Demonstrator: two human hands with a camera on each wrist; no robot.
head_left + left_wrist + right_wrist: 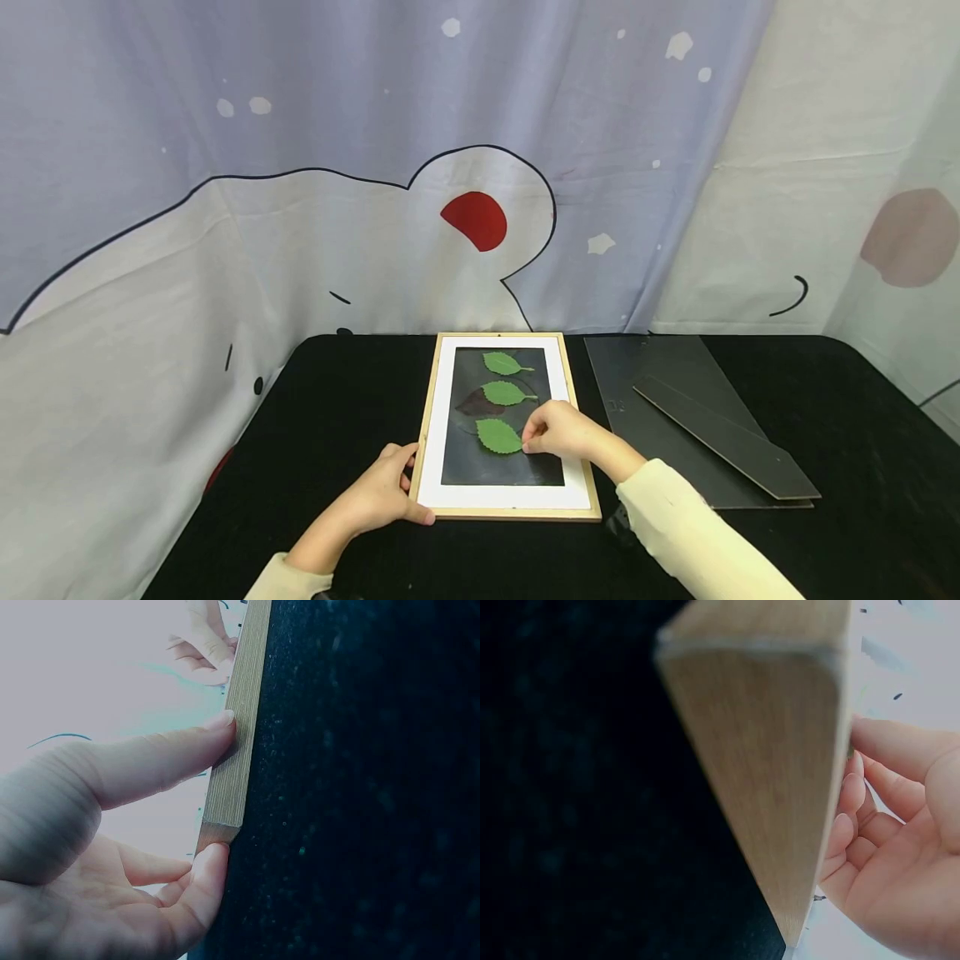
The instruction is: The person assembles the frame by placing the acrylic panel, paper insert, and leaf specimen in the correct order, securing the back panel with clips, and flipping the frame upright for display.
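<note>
A picture frame [517, 514] with a light wood border and white mat [510, 499] lies on the black table. Three green leaves with toothed edges are lined up on its dark middle: a far leaf [502, 362], a middle leaf [505, 392] and a near leaf [497, 436]. My right hand [558, 429] pinches the near leaf at its stem end, thumb against fingertips. At the near left corner my left hand [382, 492] holds the frame, thumb on the near edge and fingers along the left side. In the left wrist view its thumb [180, 754] presses the wooden edge [240, 750].
Right of the frame lies a dark backing board [645, 367], with a folded-looking dark flap [727, 437] angled on top. A patterned curtain [337, 250] hangs behind the black table [337, 400]. A dark reddish patch [480, 404] shows beside the middle leaf.
</note>
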